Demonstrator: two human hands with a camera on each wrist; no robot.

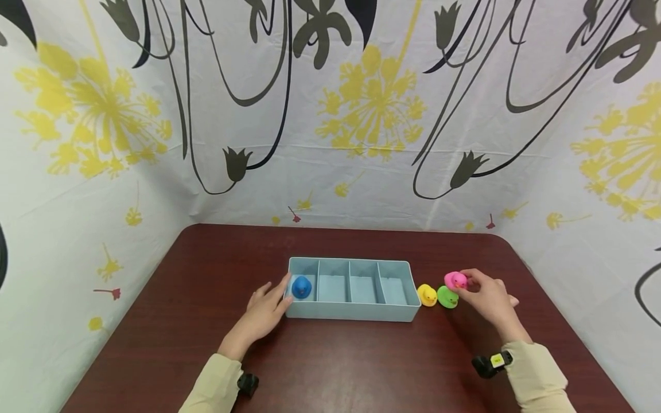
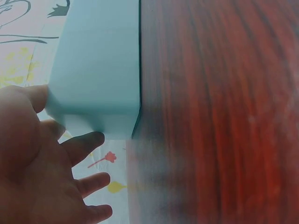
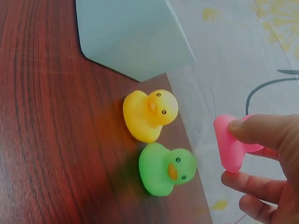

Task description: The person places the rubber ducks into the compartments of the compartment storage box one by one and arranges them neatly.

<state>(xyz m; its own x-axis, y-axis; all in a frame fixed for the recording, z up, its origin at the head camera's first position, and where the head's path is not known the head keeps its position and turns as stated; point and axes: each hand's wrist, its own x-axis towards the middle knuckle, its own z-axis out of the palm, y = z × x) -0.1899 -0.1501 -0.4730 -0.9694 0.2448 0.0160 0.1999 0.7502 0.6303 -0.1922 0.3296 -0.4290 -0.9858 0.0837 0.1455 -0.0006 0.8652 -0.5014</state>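
Between thumb and fingers my right hand [image 1: 488, 298] pinches a pink rubber duck [image 1: 455, 280], raised above the table; its underside faces the right wrist camera [image 3: 230, 144]. Below it a green rubber duck [image 1: 447, 297] stands on the table. Beside that, a yellow rubber duck [image 1: 427, 295] sits close to the right end of a light blue divided box [image 1: 356, 311]. A blue rubber duck [image 1: 302, 287] is in the box's leftmost compartment; the other compartments hold nothing. My left hand [image 1: 265, 311] touches the box's left end, fingers spread, as the left wrist view shows [image 2: 42, 158].
The dark red-brown wooden table [image 1: 330, 367] has rounded back corners. Behind and at both sides hangs a white cloth [image 1: 289, 195] printed with yellow flowers and dark vines. Black cameras are strapped at both wrists, over light sleeves [image 1: 537, 373].
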